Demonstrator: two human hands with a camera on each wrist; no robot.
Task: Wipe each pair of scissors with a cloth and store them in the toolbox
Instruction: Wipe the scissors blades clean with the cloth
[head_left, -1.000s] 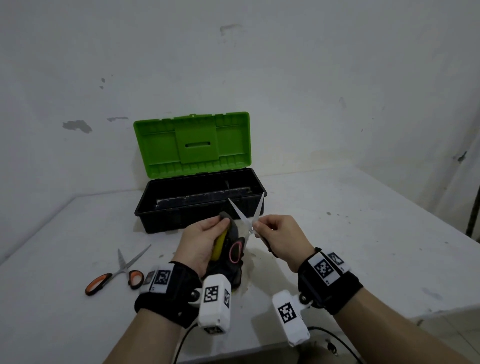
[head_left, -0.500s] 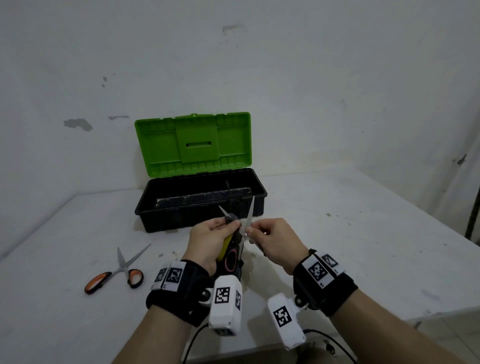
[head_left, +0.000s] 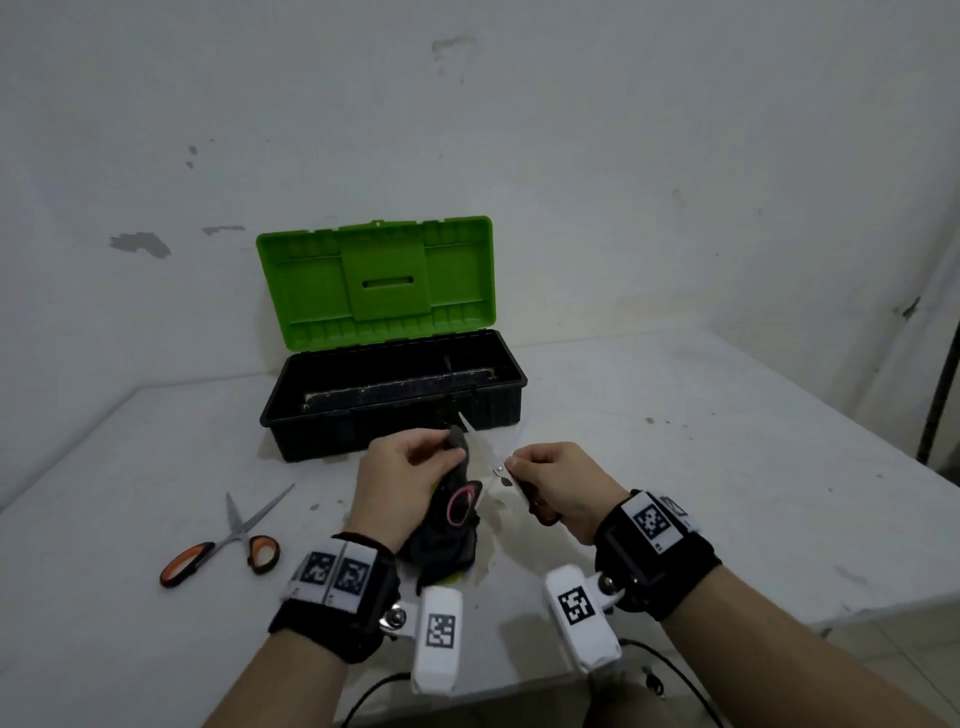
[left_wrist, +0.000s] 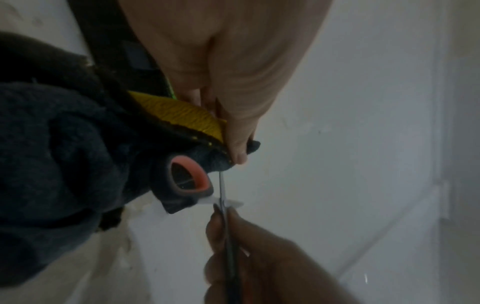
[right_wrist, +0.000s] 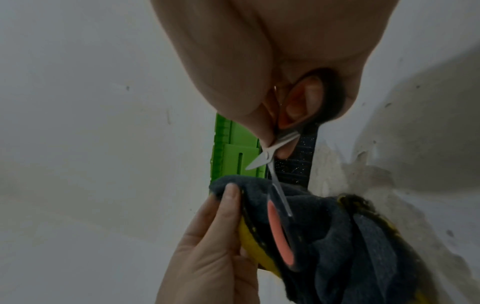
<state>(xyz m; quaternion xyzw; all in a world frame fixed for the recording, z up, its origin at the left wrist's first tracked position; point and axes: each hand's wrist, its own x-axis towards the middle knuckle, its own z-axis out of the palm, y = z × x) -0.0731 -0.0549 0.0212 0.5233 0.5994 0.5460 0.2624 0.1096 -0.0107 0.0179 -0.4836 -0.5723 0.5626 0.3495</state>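
My left hand pinches a dark grey cloth with a yellow edge around one blade of an opened pair of orange-handled scissors. My right hand grips the scissors' other handle, fingers near the pivot. The free orange handle ring lies against the cloth. In the right wrist view the blade runs into the cloth under my left thumb. A second pair of scissors lies on the table to the left.
The black toolbox stands open just beyond my hands, its green lid upright against the wall. The white table ends close to my body and falls away on the right. A cable hangs below the front edge.
My left hand has slid the cloth along one blade, covering more of it. The blades have tilted and both hands have shifted a little; the other scissors and the toolbox have not moved.
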